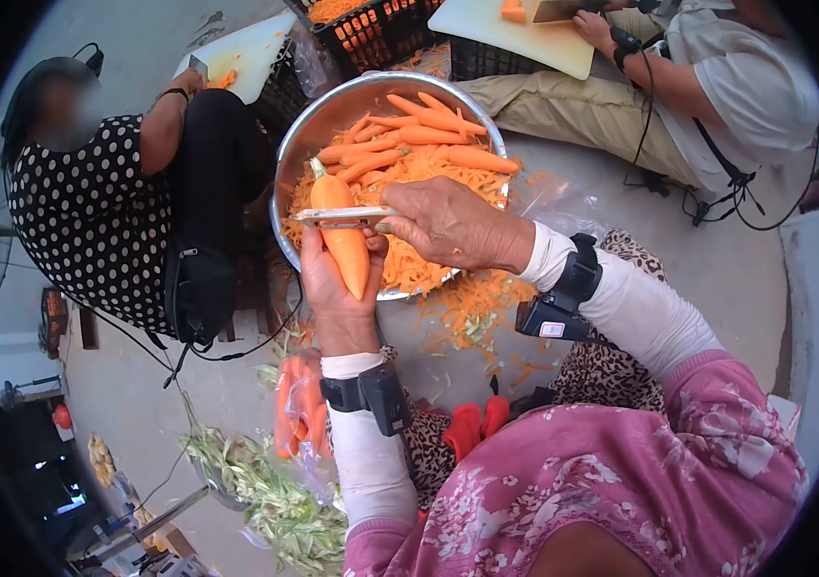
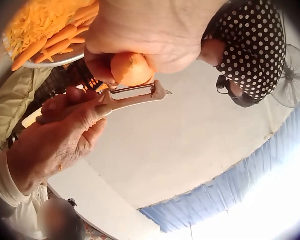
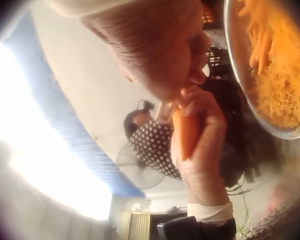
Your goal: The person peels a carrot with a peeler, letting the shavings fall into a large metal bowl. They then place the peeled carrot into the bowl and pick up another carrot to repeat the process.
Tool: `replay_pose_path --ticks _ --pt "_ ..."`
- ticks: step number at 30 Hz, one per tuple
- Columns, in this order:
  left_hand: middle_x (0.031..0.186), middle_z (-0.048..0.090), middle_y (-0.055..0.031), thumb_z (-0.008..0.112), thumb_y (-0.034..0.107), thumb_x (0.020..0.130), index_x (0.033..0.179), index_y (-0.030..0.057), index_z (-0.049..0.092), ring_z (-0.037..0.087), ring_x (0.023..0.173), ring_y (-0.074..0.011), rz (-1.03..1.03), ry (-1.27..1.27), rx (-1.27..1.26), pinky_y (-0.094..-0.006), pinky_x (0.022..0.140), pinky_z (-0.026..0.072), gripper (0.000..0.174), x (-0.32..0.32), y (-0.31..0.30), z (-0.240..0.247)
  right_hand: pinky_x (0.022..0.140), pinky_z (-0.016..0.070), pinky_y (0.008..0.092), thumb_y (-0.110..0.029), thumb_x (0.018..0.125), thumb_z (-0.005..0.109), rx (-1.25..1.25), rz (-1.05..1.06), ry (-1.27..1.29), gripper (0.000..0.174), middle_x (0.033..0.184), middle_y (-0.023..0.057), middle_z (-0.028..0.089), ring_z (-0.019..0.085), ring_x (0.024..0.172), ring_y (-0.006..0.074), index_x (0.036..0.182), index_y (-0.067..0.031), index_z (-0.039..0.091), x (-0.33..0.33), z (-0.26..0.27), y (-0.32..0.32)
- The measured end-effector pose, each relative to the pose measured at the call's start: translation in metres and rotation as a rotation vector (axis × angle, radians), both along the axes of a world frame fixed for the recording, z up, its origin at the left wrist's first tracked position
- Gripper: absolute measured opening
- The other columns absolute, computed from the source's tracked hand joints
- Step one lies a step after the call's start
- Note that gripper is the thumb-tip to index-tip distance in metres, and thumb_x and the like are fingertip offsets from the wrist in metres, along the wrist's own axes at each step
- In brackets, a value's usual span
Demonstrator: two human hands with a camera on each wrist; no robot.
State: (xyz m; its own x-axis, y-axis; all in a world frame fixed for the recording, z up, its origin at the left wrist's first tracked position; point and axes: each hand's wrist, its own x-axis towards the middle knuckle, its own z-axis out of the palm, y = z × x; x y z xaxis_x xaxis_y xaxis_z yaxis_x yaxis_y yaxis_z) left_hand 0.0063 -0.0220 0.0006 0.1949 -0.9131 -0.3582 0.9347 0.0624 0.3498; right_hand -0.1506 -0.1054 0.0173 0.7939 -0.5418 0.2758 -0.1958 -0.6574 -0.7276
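Observation:
My left hand [image 1: 335,293] holds an orange carrot [image 1: 344,252] from below, its short green stem end pointing away from me and the tapered tip towards my wrist. In my right hand [image 1: 458,226] is a pale-handled peeler [image 2: 135,102], gripped by the handle. Its blade lies across the carrot's upper half in the head view. The left wrist view shows the carrot end-on, with the peeler's frame right beside it. Both hands are over the near side of a large metal bowl [image 1: 306,135], which holds whole peeled carrots [image 1: 434,135] and a heap of orange shreds [image 1: 419,264].
Shreds and peelings [image 1: 477,317] litter the floor beside the bowl. A plastic bag of carrots [image 1: 302,404] and a pile of green husks [image 1: 280,500] lie at lower left. Two people sit opposite with cutting boards [image 1: 246,58] on black crates [image 1: 381,38].

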Motion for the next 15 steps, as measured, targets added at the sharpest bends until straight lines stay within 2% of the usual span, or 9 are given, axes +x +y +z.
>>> replay_pose_path --ticks 9,10,15 --pt "0.086 0.057 -0.0099 0.037 0.046 0.096 0.112 0.0076 0.052 0.054 0.072 -0.0208 0.042 -0.108 0.121 -0.0278 0.059 0.046 0.044 -0.008 -0.002 0.012 0.062 0.0442 0.049 -0.021 0.087 0.053 -0.105 0.009 -0.093 0.019 0.075 0.0187 0.057 0.057 0.074 0.0407 0.085 -0.0025 0.047 0.0 0.002 0.005" --pt "0.086 0.057 -0.0099 0.037 0.046 0.096 0.112 0.0076 0.052 0.054 0.072 -0.0208 0.041 -0.107 0.122 -0.0278 0.059 0.046 0.044 -0.006 -0.002 0.009 0.06 0.0433 0.0486 -0.022 0.088 0.053 -0.104 0.002 -0.072 0.02 0.074 0.0184 0.054 0.056 0.072 0.0407 0.086 -0.0027 0.046 0.0 0.001 0.004" --pt "0.09 0.053 -0.0133 0.042 0.044 0.095 0.115 0.0023 0.05 0.049 0.072 -0.0196 -0.074 -0.13 -0.035 -0.0269 0.059 0.0446 0.047 0.004 0.003 -0.001 0.059 0.0417 0.0489 -0.022 0.089 0.053 -0.095 -0.039 -0.055 0.022 0.074 0.0186 0.051 0.055 0.07 0.041 0.089 -0.0024 0.044 0.006 -0.013 -0.015"
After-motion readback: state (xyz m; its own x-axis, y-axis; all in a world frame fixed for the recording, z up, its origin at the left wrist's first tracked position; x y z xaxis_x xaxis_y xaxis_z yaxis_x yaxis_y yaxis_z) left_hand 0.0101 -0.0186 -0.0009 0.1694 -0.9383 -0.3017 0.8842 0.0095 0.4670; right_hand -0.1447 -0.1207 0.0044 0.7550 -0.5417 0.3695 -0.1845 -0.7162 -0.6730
